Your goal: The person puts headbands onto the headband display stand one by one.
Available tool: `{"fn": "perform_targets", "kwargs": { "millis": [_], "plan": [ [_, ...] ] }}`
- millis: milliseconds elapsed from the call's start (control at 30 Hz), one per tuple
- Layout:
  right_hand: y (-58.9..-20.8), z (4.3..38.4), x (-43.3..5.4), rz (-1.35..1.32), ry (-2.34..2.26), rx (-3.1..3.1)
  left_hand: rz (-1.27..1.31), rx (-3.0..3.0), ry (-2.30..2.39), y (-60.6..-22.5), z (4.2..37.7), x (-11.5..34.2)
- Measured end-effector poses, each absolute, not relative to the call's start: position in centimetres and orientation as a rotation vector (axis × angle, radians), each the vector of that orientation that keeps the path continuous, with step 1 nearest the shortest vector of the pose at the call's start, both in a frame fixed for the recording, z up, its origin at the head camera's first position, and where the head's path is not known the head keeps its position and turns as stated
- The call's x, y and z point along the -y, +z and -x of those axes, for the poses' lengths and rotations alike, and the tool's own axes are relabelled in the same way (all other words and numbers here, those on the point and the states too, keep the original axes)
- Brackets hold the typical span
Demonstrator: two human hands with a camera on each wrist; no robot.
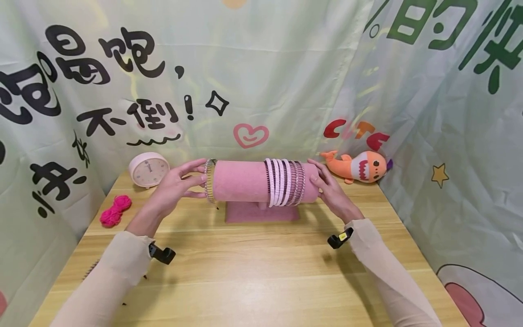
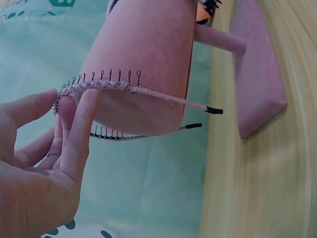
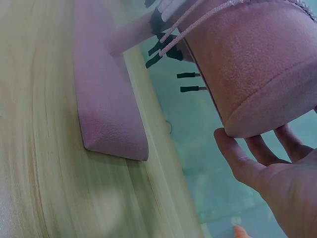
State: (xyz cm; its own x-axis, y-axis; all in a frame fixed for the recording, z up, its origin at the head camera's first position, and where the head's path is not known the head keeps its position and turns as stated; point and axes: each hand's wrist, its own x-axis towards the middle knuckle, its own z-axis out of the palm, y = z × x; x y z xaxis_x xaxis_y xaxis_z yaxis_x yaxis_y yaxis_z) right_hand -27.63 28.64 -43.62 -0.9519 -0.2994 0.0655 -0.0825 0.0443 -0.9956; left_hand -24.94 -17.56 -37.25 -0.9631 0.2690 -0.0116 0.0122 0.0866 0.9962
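Note:
In the head view, a pink padded headband stand, a horizontal roll on a flat base, sits in the middle of the table. My left hand is at its left end, thumb and fingers pinching a beaded headband with small wire loops and black tips. That headband straddles the roll's end, tips toward the table. At the opposite end, my right hand touches the roll with spread fingers. White headbands and dark and sparkly headbands sit side by side toward that end.
A round pink clock stands at the back left, with a bright pink bundle in front of it. An orange plush shark lies at the back right. Printed curtains enclose the table behind and at the sides.

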Motion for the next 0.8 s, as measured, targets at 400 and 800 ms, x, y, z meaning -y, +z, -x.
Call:
{"fn": "perform_targets", "kwargs": {
  "millis": [400, 800],
  "plan": [
    [-43.7, 27.6, -28.7, 0.398, -2.026, -2.149, -0.32, -2.168, 1.964, -37.8, 25.4, 15.9],
    [-43.7, 27.5, -28.7, 0.4, -2.031, -2.15, -0.543, -2.484, 1.665, -38.7, 26.3, 16.6]
  ]
}}
